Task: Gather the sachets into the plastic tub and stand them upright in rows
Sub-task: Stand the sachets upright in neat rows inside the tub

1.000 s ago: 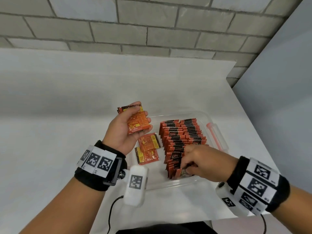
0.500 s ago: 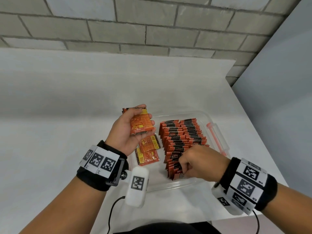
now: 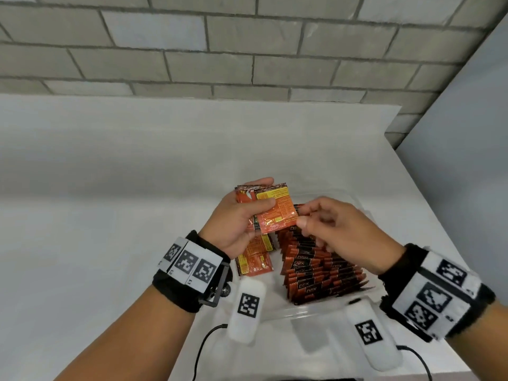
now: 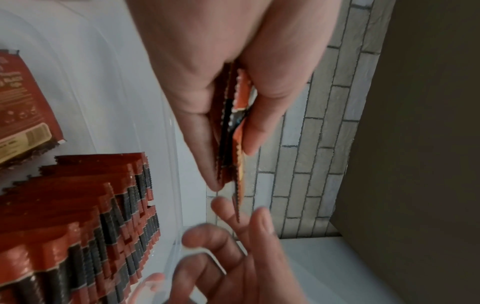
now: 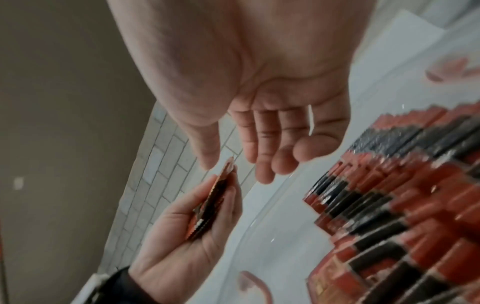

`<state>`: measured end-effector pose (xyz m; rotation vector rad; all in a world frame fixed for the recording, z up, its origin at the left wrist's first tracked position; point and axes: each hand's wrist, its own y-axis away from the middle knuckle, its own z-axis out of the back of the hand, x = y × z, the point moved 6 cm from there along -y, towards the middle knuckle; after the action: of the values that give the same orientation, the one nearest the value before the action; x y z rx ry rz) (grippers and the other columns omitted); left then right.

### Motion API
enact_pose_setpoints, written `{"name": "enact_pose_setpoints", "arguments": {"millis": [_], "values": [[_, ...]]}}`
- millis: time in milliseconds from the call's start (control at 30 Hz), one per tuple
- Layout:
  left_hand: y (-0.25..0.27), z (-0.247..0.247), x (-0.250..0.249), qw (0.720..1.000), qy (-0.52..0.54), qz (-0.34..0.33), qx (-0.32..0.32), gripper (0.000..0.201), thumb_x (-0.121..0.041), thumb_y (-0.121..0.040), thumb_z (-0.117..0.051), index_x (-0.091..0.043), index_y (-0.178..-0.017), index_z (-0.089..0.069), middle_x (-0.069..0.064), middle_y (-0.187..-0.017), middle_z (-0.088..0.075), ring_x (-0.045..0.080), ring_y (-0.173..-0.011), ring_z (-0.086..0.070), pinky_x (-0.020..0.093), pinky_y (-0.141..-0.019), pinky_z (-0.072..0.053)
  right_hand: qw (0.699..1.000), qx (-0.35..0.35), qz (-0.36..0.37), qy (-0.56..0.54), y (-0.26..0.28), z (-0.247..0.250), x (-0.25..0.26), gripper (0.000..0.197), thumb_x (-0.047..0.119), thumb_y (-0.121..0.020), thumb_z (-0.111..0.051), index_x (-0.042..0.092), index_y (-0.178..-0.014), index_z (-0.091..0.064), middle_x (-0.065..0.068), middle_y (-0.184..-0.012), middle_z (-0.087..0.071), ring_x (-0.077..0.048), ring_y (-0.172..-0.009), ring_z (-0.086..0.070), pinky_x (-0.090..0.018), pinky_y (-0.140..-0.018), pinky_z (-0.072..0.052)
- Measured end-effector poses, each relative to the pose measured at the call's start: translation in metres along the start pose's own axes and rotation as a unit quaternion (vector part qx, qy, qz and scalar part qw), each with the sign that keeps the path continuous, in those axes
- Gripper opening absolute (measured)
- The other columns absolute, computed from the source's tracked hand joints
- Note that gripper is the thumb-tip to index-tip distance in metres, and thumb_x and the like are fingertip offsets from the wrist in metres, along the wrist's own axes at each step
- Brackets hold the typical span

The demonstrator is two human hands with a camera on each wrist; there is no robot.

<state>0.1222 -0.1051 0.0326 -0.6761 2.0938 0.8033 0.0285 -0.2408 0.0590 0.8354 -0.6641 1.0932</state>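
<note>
My left hand [image 3: 248, 213] grips a thin stack of orange sachets [image 3: 270, 210] above the clear plastic tub [image 3: 299, 312]. My right hand [image 3: 301, 217] has come up to the stack's right edge. Its thumb and forefinger lie on either side of the front sachet's edge [image 5: 228, 164] with a small gap left, and the fingers [image 5: 262, 174] are fairly straight. Upright sachets in rows [image 3: 316, 270] fill the tub's right part. Two loose sachets [image 3: 254, 264] lie flat in its left part. The left wrist view shows the held stack edge-on [image 4: 228, 123] with the right hand [image 4: 241, 216] below it.
The tub stands on a white table [image 3: 110, 215] near its front right corner. A brick wall [image 3: 247, 50] runs behind and a grey partition [image 3: 467, 133] stands on the right. A pink latch [image 5: 253, 286] sits on the tub's wall.
My right hand has left the near end of the rows and risen to the held stack. My left hand has shifted the stack slightly right, towards it.
</note>
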Motion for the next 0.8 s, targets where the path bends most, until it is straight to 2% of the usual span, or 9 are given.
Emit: {"name": "enact_pose_setpoints", "arguments": {"millis": [133, 233, 300, 367, 500, 567, 600, 700, 800], "values": [[0.004, -0.011, 0.002, 0.999, -0.007, -0.004, 0.031, 0.046, -0.004, -0.068, -0.066, -0.012, -0.114, -0.063, 0.012, -0.102, -0.071, 0.025, -0.09, -0.069, 0.038, -0.077, -0.057, 0.995, 0.01, -0.01, -0.1, -0.006, -0.005, 0.006, 0.034, 0.023, -0.084, -0.069, 0.026, -0.115, -0.055, 0.009, -0.074, -0.068, -0.008, -0.066, -0.061, -0.027, -0.063, -0.05], [0.006, -0.013, 0.004, 0.999, -0.012, -0.003, 0.04, 0.047, -0.003, -0.068, -0.066, -0.011, -0.114, -0.061, 0.013, -0.1, -0.071, 0.026, -0.09, -0.068, 0.038, -0.078, -0.056, 0.984, 0.016, 0.006, -0.178, -0.01, -0.004, 0.011, 0.051, 0.027, -0.077, -0.071, 0.027, -0.123, -0.049, 0.003, -0.075, -0.068, -0.013, -0.068, -0.062, -0.03, -0.062, -0.049], [0.008, -0.013, 0.004, 0.999, -0.027, -0.007, 0.037, 0.049, -0.005, -0.068, -0.068, -0.011, -0.116, -0.061, 0.013, -0.101, -0.07, 0.026, -0.091, -0.068, 0.039, -0.079, -0.056, 0.983, 0.006, 0.026, -0.182, -0.01, -0.003, 0.014, 0.038, 0.021, -0.079, -0.071, 0.023, -0.113, -0.056, 0.002, -0.072, -0.066, -0.017, -0.068, -0.061, -0.03, -0.061, -0.05], [0.009, -0.013, 0.003, 0.998, -0.05, -0.01, 0.03, 0.045, -0.016, -0.069, -0.071, -0.014, -0.114, -0.062, 0.01, -0.102, -0.07, 0.025, -0.093, -0.067, 0.04, -0.081, -0.054, 0.986, -0.037, 0.056, -0.151, -0.011, 0.005, 0.019, 0.019, 0.011, -0.082, -0.07, 0.02, -0.095, -0.06, 0.003, -0.072, -0.064, -0.019, -0.069, -0.06, -0.03, -0.063, -0.05], [0.01, -0.011, -0.004, 0.999, -0.038, -0.006, 0.008, 0.037, -0.043, -0.068, -0.065, -0.019, -0.097, -0.066, 0.001, -0.083, -0.066, 0.016, -0.077, -0.063, 0.037, -0.075, -0.056, 0.972, -0.163, 0.151, -0.076, -0.006, 0.026, 0.03, 0.016, 0.01, -0.078, -0.075, 0.02, -0.077, -0.062, 0.006, -0.082, -0.062, -0.011, -0.077, -0.057, -0.027, -0.073, -0.047], [0.011, -0.012, -0.006, 1.0, -0.002, -0.002, 0.008, 0.028, -0.038, -0.072, -0.065, -0.017, -0.089, -0.071, 0.006, -0.084, -0.068, 0.018, -0.072, -0.064, 0.037, -0.072, -0.057, 0.968, -0.172, 0.179, -0.036, -0.003, 0.025, 0.034, 0.017, 0.011, -0.074, -0.078, 0.022, -0.074, -0.065, 0.006, -0.084, -0.055, -0.006, -0.075, -0.051, -0.017, -0.068, -0.042], [0.013, -0.012, -0.006, 1.0, 0.011, -0.004, 0.008, 0.024, -0.03, -0.074, -0.066, -0.015, -0.092, -0.071, 0.01, -0.089, -0.069, 0.02, -0.074, -0.067, 0.037, -0.072, -0.058, 0.971, -0.155, 0.183, -0.009, -0.001, 0.02, 0.035, 0.018, 0.011, -0.072, -0.079, 0.023, -0.075, -0.066, 0.006, -0.084, -0.052, -0.003, -0.073, -0.048, -0.013, -0.066, -0.038], [0.014, -0.009, -0.005, 1.0, 0.005, -0.024, -0.017, 0.044, -0.008, -0.074, -0.066, -0.003, -0.118, -0.061, 0.018, -0.109, -0.069, 0.027, -0.092, -0.069, 0.038, -0.078, -0.057, 0.979, -0.074, 0.176, 0.065, 0.002, 0.005, 0.033, 0.029, 0.007, -0.074, -0.076, 0.031, -0.087, -0.065, 0.006, -0.093, -0.051, 0.003, -0.077, -0.046, -0.01, -0.069, -0.035], [0.013, -0.005, -0.004, 0.999, 0.002, -0.036, -0.03, 0.056, -0.005, -0.073, -0.066, -0.004, -0.128, -0.056, 0.02, -0.117, -0.066, 0.031, -0.101, -0.067, 0.039, -0.08, -0.058, 0.989, -0.056, 0.134, 0.031, 0.004, 0.009, 0.029, 0.043, 0.004, -0.08, -0.067, 0.04, -0.101, -0.055, 0.016, -0.108, -0.052, -0.001, -0.089, -0.051, -0.01, -0.072, -0.04]]}}
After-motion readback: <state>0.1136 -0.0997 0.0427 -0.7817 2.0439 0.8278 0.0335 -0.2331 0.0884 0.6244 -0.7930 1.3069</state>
